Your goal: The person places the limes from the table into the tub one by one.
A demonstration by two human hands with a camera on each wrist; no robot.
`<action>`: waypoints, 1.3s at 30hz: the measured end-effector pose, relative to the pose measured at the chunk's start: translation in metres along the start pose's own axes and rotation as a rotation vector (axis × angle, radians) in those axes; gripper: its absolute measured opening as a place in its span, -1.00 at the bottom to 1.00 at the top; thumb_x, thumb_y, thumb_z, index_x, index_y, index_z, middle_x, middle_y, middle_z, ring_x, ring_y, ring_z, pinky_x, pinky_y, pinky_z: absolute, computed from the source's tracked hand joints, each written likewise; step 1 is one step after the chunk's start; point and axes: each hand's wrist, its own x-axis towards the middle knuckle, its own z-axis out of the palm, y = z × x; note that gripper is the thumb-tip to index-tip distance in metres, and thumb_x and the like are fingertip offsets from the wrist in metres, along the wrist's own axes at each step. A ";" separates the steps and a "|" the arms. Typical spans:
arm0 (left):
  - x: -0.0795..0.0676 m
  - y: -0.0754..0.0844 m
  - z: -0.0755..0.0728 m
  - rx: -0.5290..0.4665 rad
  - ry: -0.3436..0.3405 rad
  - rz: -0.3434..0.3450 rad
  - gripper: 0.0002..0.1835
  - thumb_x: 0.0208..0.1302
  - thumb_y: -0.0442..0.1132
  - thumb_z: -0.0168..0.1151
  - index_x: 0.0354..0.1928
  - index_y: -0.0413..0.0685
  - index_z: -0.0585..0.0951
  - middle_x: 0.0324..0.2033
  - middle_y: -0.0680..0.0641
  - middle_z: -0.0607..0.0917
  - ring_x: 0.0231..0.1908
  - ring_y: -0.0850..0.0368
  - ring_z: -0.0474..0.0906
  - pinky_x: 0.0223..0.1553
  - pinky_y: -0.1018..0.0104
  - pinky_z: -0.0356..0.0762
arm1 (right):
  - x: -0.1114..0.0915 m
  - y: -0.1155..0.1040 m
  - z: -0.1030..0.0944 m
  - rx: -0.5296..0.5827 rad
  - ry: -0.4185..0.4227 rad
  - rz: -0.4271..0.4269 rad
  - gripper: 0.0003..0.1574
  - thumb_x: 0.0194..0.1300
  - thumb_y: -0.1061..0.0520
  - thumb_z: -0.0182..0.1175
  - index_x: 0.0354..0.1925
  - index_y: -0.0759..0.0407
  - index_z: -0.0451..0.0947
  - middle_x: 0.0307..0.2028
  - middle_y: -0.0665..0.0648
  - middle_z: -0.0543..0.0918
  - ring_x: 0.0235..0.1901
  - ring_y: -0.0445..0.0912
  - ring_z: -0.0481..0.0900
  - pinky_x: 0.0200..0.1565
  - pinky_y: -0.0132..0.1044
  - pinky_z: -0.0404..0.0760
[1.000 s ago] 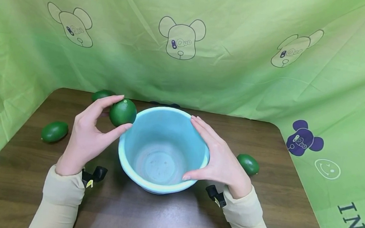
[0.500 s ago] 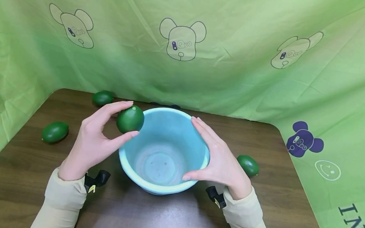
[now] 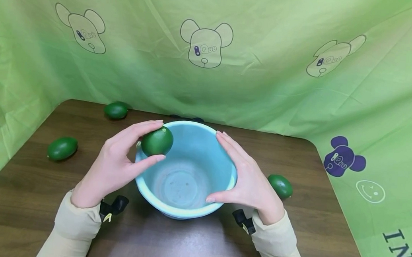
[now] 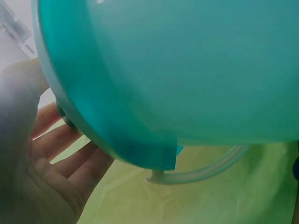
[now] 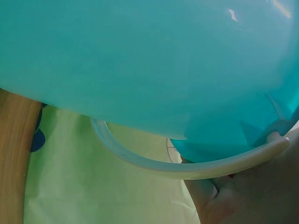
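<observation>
My left hand (image 3: 119, 156) holds a glossy dark green lime (image 3: 157, 141) between thumb and fingers, over the left rim of a light blue bucket (image 3: 143, 186). The left wrist view shows mostly the bucket's wall (image 4: 196, 74), with only a sliver of the lime behind its rim. On the opposite side, my right hand (image 3: 247, 179) grips the bucket's right rim, thumb toward the front and fingers toward the back. A pale curved handle (image 5: 187, 170) hangs below the rim in the right wrist view. Inside, the bucket's visible floor is bare.
Two more limes lie on the left of the wooden table (image 3: 17, 211): one lime (image 3: 62, 148) nearer, another lime (image 3: 115, 110) at the back. A further lime (image 3: 280, 186) rests right of the bucket, partly behind my right hand. Green printed cloth (image 3: 258, 92) hangs around the table.
My left hand has moved right and slightly nearer with the lime, from beside the bucket to over its left rim. My right hand and the bucket have stayed in place.
</observation>
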 end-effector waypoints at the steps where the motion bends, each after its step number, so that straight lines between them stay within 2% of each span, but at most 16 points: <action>1: 0.000 0.001 0.001 -0.001 -0.005 0.000 -0.28 0.15 -0.15 0.57 0.34 -0.17 0.53 0.25 -0.05 0.59 0.19 0.03 0.55 0.22 0.28 0.45 | 0.000 0.000 0.000 0.001 0.000 -0.001 0.66 -0.29 -0.59 0.54 0.60 0.04 0.10 0.55 0.03 0.14 0.52 -0.04 0.07 0.36 0.08 0.28; 4: 0.000 0.002 0.002 -0.008 -0.019 0.006 -0.33 0.33 0.07 0.39 0.34 -0.16 0.52 0.26 -0.06 0.59 0.21 0.01 0.54 0.23 0.27 0.44 | 0.000 0.000 0.000 0.004 0.001 -0.002 0.66 -0.29 -0.58 0.55 0.60 0.04 0.10 0.55 0.02 0.14 0.52 -0.04 0.07 0.36 0.09 0.28; 6: 0.000 0.003 0.004 -0.015 -0.027 0.008 -0.34 0.38 0.13 0.31 0.34 -0.16 0.53 0.25 -0.06 0.59 0.21 0.01 0.53 0.24 0.27 0.43 | 0.000 -0.001 0.000 0.002 0.002 -0.002 0.65 -0.29 -0.58 0.55 0.60 0.04 0.10 0.55 0.02 0.13 0.52 -0.04 0.07 0.36 0.09 0.29; 12: -0.003 0.007 0.006 -0.031 -0.084 -0.003 -0.31 0.21 -0.15 0.54 0.36 -0.12 0.52 0.27 -0.04 0.57 0.22 0.02 0.52 0.24 0.26 0.42 | 0.000 -0.001 0.000 -0.005 0.002 0.001 0.64 -0.28 -0.55 0.58 0.60 0.04 0.10 0.55 0.02 0.14 0.52 -0.04 0.07 0.35 0.10 0.30; 15: -0.003 0.009 0.007 -0.038 -0.107 -0.009 -0.28 0.13 -0.21 0.58 0.36 -0.09 0.52 0.25 -0.01 0.58 0.20 0.04 0.52 0.23 0.27 0.43 | 0.000 -0.001 0.000 -0.004 0.002 0.001 0.64 -0.29 -0.55 0.57 0.60 0.04 0.10 0.55 0.03 0.14 0.52 -0.05 0.07 0.35 0.09 0.30; 23: -0.003 0.013 0.010 -0.056 -0.155 -0.002 -0.27 0.02 -0.23 0.65 0.29 -0.06 0.59 0.19 0.05 0.63 0.15 0.10 0.56 0.19 0.31 0.45 | 0.001 -0.001 0.000 0.008 -0.008 0.013 0.64 -0.28 -0.57 0.56 0.61 0.01 0.10 0.56 0.00 0.12 0.52 -0.05 0.05 0.32 0.12 0.33; 32: -0.004 0.017 0.013 -0.076 -0.232 -0.028 -0.34 0.06 -0.16 0.63 0.25 -0.03 0.62 0.13 0.11 0.65 0.14 0.16 0.57 0.19 0.32 0.44 | 0.001 0.001 0.001 0.003 -0.011 0.014 0.65 -0.32 -0.46 0.65 0.61 0.00 0.10 0.56 -0.01 0.12 0.52 -0.06 0.05 0.33 0.10 0.33; 39: -0.004 0.019 0.013 -0.081 -0.256 -0.029 -0.35 0.08 -0.14 0.62 0.25 -0.05 0.61 0.12 0.10 0.66 0.12 0.17 0.58 0.17 0.34 0.47 | 0.001 0.000 0.000 0.009 -0.015 0.019 0.65 -0.34 -0.41 0.68 0.60 0.00 0.10 0.56 -0.01 0.12 0.52 -0.06 0.04 0.33 0.11 0.33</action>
